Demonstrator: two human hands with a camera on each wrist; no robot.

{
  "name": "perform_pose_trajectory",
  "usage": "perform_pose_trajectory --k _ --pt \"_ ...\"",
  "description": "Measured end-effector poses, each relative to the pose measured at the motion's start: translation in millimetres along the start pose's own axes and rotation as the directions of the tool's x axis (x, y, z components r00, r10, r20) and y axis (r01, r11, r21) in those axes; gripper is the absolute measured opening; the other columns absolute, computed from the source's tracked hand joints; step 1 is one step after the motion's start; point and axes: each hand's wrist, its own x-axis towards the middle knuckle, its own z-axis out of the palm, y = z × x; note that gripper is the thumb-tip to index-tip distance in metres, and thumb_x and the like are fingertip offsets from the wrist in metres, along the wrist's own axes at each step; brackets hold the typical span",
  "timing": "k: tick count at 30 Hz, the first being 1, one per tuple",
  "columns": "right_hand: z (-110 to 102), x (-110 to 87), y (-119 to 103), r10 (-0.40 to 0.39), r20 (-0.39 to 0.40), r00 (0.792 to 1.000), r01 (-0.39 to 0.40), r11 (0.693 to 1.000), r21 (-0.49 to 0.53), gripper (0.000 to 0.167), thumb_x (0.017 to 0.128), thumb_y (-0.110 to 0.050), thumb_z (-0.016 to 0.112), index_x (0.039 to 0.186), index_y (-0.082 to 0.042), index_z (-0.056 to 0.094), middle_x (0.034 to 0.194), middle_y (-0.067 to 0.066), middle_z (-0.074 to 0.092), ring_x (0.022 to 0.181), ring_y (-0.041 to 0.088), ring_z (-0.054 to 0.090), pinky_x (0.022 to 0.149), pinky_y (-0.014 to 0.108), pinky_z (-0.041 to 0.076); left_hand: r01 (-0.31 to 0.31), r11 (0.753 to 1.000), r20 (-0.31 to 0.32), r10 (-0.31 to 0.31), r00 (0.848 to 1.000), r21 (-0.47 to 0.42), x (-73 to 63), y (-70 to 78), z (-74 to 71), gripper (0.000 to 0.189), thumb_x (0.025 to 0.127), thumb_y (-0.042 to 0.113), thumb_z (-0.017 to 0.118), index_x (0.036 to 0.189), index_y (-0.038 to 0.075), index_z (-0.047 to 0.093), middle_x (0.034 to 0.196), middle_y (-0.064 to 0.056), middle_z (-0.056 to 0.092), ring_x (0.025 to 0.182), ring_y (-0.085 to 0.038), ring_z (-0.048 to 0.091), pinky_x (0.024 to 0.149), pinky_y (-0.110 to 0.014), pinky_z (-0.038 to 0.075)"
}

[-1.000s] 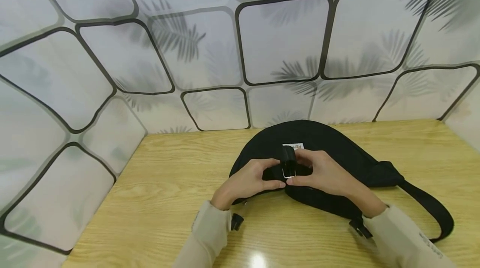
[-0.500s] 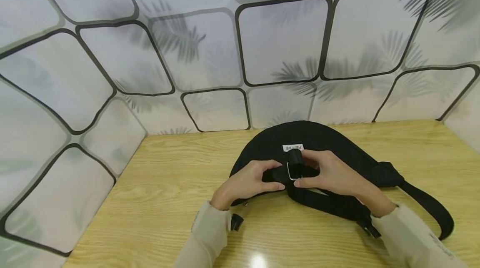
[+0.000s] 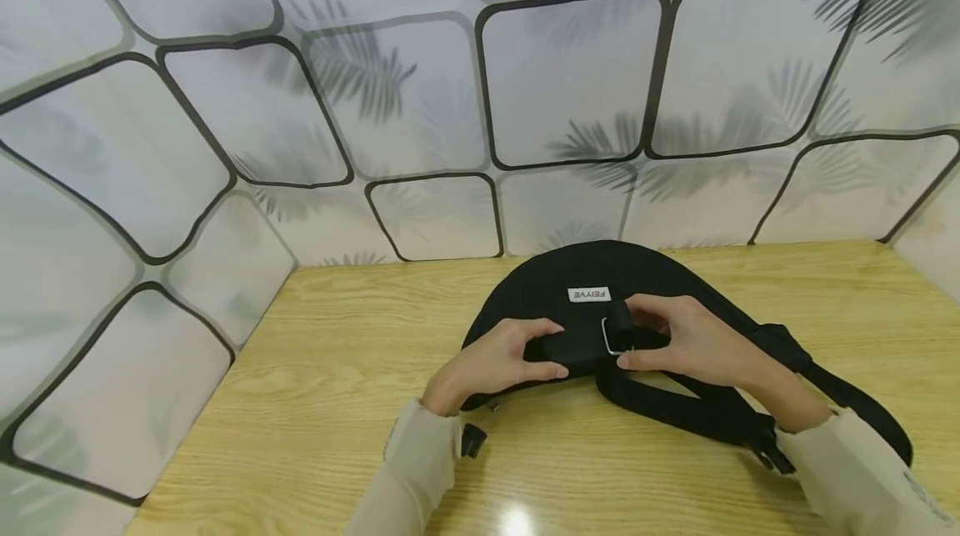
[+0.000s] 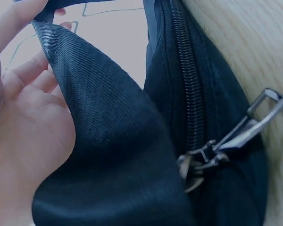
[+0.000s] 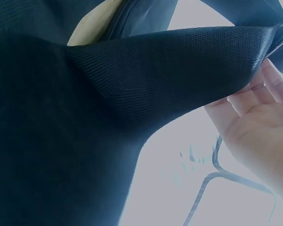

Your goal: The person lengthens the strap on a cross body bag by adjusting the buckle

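A black sling bag [image 3: 555, 278] with a white label [image 3: 589, 294] lies on the table. My left hand [image 3: 495, 361] pinches its black strap, seen close up as a wide webbing band [image 4: 104, 94] in the left wrist view. To the right, my right hand [image 3: 697, 344] grips the looped strap by a silver metal slider [image 3: 606, 338]. In the right wrist view the webbing [image 5: 179, 70] runs to the fingertips of that hand. A metal zipper pull [image 4: 254, 125] hangs from the bag's zipper. The fingers partly cover the strap.
A black buckle end [image 3: 472, 441] lies beside the left sleeve. Another black buckle [image 3: 771, 451] is by the right sleeve. A strap loop [image 3: 870, 403] curves off the bag's right side. Behind the wooden table [image 3: 360, 336] stands a patterned wall covering [image 3: 420, 102].
My right hand has moved right with the slider and its strap loop, lengthening the flat strap between the hands. The label is now uncovered. My left hand has stayed in place.
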Motion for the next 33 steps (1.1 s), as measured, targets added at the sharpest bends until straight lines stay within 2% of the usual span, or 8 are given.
perform_pose_trajectory --k 8,15,18,23,25,30,33 --pt "-11 -8.2 7 0.037 -0.015 0.999 -0.038 0.997 -0.071 0.047 0.083 -0.022 0.086 0.122 -0.004 0.067 0.104 -0.005 0.068 0.090 0.010 0.063 0.076 0.033 0.052 0.012 1.000 0.005 -0.012 1.000 0.002 -1.7 1.6 -1.3 0.051 0.097 0.020 0.072 0.140 -0.003 0.056 0.141 -0.018 0.058 0.130 -0.027 0.055 0.107 -0.033 0.043" --pt "-18 -18.1 16 0.091 -0.007 0.996 -0.091 0.993 -0.078 0.059 0.084 -0.023 0.085 0.131 0.002 0.061 0.115 0.004 0.067 0.100 0.021 0.062 0.079 0.034 0.052 0.021 1.000 0.022 -0.021 1.000 0.010 -2.7 2.0 -2.3 0.052 0.098 0.021 0.072 0.141 -0.003 0.055 0.143 -0.018 0.055 0.134 -0.027 0.052 0.109 -0.035 0.041" --pt "-22 -24.2 20 0.109 -0.016 0.994 -0.110 0.991 -0.075 0.058 0.085 -0.022 0.084 0.133 0.000 0.061 0.119 0.006 0.065 0.102 0.017 0.061 0.080 0.031 0.052 0.022 1.000 0.025 -0.022 0.999 0.011 -3.5 2.0 -2.8 0.053 0.098 0.021 0.071 0.142 -0.003 0.054 0.144 -0.018 0.055 0.134 -0.028 0.051 0.109 -0.036 0.041" --pt "-31 -32.4 26 0.091 -0.036 0.995 -0.093 0.993 -0.067 0.051 0.086 -0.018 0.084 0.130 -0.005 0.063 0.105 0.001 0.066 0.090 0.008 0.059 0.074 0.028 0.049 0.033 0.999 0.026 -0.033 0.999 0.005 -4.7 -0.7 -3.8 0.054 0.099 0.022 0.071 0.142 -0.003 0.053 0.145 -0.018 0.054 0.135 -0.029 0.050 0.110 -0.038 0.040" --pt "-34 -34.4 28 0.063 -0.037 0.997 -0.066 0.995 -0.072 0.048 0.084 -0.015 0.084 0.127 -0.007 0.065 0.100 -0.002 0.065 0.086 0.007 0.059 0.071 0.027 0.048 0.034 0.999 0.028 -0.034 0.999 0.006 -5.0 -1.8 -4.8 0.054 0.099 0.022 0.070 0.142 -0.004 0.053 0.145 -0.018 0.054 0.136 -0.029 0.049 0.110 -0.038 0.040" --pt "-36 -38.9 34 0.006 -0.030 1.000 -0.009 0.996 -0.094 0.046 0.080 -0.012 0.087 0.122 -0.011 0.068 0.098 -0.008 0.065 0.085 0.007 0.057 0.068 0.025 0.045 0.028 1.000 0.056 -0.028 0.998 0.011 -5.8 -2.1 -8.3 0.052 0.100 0.020 0.069 0.142 -0.006 0.053 0.144 -0.020 0.054 0.134 -0.031 0.051 0.109 -0.039 0.041" --pt "-32 -40.6 36 -0.017 -0.018 1.000 0.016 0.998 -0.057 0.046 0.081 -0.010 0.086 0.123 -0.010 0.067 0.092 -0.009 0.063 0.079 0.009 0.056 0.064 0.026 0.043 0.045 0.999 0.071 -0.046 0.996 0.018 -8.1 -2.7 -10.1 0.051 0.100 0.020 0.068 0.142 -0.006 0.053 0.144 -0.021 0.053 0.134 -0.031 0.050 0.109 -0.041 0.041"
